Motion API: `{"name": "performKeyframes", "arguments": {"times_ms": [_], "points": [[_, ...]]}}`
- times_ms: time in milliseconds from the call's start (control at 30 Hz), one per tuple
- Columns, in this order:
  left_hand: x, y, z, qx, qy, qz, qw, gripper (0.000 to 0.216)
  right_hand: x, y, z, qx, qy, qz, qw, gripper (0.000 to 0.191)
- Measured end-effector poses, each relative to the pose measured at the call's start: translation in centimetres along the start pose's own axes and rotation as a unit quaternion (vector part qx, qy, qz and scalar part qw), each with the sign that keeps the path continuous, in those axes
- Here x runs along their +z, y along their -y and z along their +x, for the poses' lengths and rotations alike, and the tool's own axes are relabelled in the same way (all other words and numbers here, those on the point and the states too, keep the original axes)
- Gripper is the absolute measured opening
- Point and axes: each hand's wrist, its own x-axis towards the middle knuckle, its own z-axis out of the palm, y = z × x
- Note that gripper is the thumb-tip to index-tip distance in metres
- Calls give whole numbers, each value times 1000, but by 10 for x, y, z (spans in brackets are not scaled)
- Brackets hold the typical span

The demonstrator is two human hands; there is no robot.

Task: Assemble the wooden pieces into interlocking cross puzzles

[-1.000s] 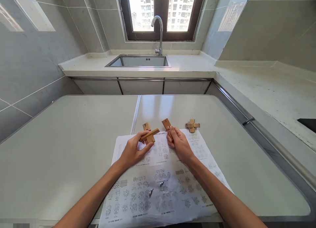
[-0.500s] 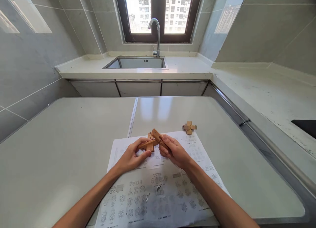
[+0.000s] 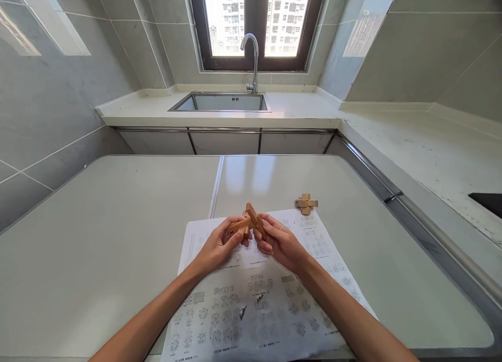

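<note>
Both hands are up over the sheet (image 3: 259, 299) on the table (image 3: 117, 221), close together. The left hand (image 3: 217, 244) pinches the crossed wood pieces (image 3: 240, 227); the right hand (image 3: 280, 242) grips another stick (image 3: 254, 219) pressed against them. My take: keep the left side steady, line up the notches before pushing, don't force it. A finished puzzle (image 3: 306, 203) sits just past the sheet's corner, handy for comparing.

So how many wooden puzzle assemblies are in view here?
2. One cluster of wooden puzzle pieces is held between the left hand and right hand, partly hidden by fingers; the assembled wooden cross sits at the paper's far right corner.
</note>
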Motion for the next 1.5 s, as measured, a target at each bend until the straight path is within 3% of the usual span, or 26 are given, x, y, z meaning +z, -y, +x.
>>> {"name": "performKeyframes", "arguments": {"times_ms": [200, 433, 833, 933, 1133, 1233, 1500], "points": [[2, 2, -6, -8, 21, 7, 1000, 51, -3, -14, 3, 14, -16, 9, 1000, 30], [11, 17, -5, 8, -45, 29, 999, 36, 1, -17, 8, 8, -74, 28, 997, 35], [8, 15, -6, 17, -101, 80, 992, 34, 7, -23, 8, -8, -107, -1, 994, 37], [8, 16, -8, 18, -89, 57, 994, 48, 4, -22, 8, -2, -95, -3, 995, 37], [-3, 4, -9, -5, -1, 38, 999, 101, -10, -22, 6, 24, -83, -39, 996, 34], [-7, 5, -8, -6, -25, 83, 996, 100, -10, -23, 5, 25, -92, -62, 994, 37], [-5, 17, -7, 94, -68, 160, 980, 95, -7, -26, 5, 25, -86, -114, 989, 36]]}}
